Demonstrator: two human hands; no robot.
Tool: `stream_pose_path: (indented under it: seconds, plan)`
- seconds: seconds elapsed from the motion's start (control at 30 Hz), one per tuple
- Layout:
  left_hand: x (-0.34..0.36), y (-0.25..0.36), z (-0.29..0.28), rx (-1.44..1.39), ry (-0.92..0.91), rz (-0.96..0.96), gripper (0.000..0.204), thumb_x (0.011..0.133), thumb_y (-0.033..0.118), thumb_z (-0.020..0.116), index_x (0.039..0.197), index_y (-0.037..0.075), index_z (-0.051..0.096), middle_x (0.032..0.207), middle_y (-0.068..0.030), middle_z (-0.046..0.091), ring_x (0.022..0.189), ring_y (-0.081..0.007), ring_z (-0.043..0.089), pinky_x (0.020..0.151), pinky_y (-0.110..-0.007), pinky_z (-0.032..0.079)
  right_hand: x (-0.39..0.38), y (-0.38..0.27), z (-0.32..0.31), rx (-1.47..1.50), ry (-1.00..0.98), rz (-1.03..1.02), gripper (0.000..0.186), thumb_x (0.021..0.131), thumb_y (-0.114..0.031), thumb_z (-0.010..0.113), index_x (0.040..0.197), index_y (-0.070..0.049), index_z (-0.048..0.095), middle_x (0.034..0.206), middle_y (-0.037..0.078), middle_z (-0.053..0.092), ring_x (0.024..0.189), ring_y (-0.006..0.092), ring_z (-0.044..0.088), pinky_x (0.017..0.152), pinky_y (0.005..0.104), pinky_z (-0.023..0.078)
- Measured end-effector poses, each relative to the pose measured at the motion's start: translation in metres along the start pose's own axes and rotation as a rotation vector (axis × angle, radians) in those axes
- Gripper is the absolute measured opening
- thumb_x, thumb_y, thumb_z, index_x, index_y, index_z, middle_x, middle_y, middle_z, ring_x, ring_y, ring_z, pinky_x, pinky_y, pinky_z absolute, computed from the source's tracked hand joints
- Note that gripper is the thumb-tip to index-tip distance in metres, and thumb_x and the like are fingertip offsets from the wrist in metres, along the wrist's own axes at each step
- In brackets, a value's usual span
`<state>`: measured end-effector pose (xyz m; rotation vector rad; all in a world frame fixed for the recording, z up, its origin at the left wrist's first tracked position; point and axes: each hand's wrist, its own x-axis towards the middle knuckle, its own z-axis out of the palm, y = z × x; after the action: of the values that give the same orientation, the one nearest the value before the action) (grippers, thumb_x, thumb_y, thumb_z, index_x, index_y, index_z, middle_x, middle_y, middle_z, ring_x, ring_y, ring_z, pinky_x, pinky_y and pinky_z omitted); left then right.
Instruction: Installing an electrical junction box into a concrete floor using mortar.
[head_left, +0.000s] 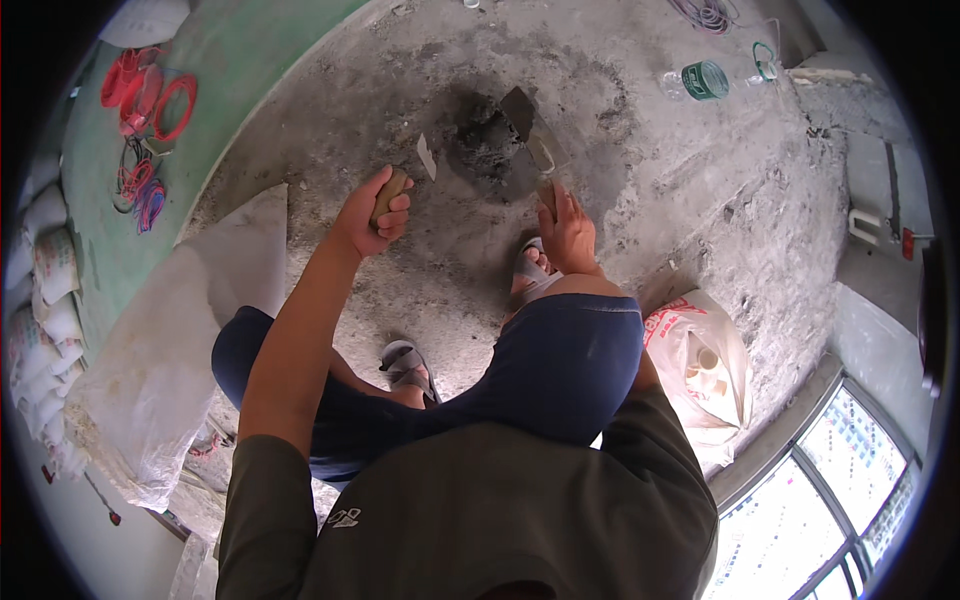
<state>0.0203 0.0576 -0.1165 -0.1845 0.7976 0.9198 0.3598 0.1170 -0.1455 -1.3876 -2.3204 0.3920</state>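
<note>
On the gray floor (700, 190) is a dark patch (480, 150). We seem to be working it by hand; the next move calls for a low, steady stroke. Our right grip (570, 232) holds a flat tool (541, 152) at the patch's right edge. Our left grip (366, 214) is wrapped around a brown handle (388, 198). We can't tell if the pale sliver (426, 157) belongs to it.

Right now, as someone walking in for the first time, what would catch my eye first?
Probably the blackened patch on the grey floor, near the top centre, with the right hand gripping a trowel-like tool at its right side. Left of the patch, the left hand is closed around a brownish handle. Then come bright red coils on the green floor, upper left.
</note>
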Motion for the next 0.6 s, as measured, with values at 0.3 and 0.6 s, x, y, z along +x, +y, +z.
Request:
stream_pose_path:
  seconds: [0.3, 0.6]
  plan:
    - [-0.005, -0.003, 0.008, 0.061, 0.046, 0.015, 0.036, 0.102, 0.043, 0.045, 0.108, 0.008, 0.050, 0.066, 0.0004, 0.051, 0.043, -0.0082, 0.040, 0.039, -0.025, 0.029, 0.027, -0.013, 0.024, 1.259, -0.488, 1.106, 0.043, 0.098, -0.045, 0.051, 0.111, -0.005, 0.059, 0.059, -0.001, 0.040, 0.042, 0.0114, 0.036, 0.038, 0.0293, 0.027]
    - [-0.004, 0.000, 0.002, 0.026, 0.025, 0.026, 0.036, 0.102, 0.043, 0.045, 0.107, 0.008, 0.051, 0.067, 0.0000, 0.051, 0.043, -0.0086, 0.039, 0.039, -0.025, 0.029, 0.041, 0.009, -0.043, 1.162, -0.634, 1.183, 0.038, 0.099, -0.043, 0.047, 0.110, -0.008, 0.056, 0.062, 0.002, 0.044, 0.042, 0.0113, 0.036, 0.038, 0.0277, 0.025]
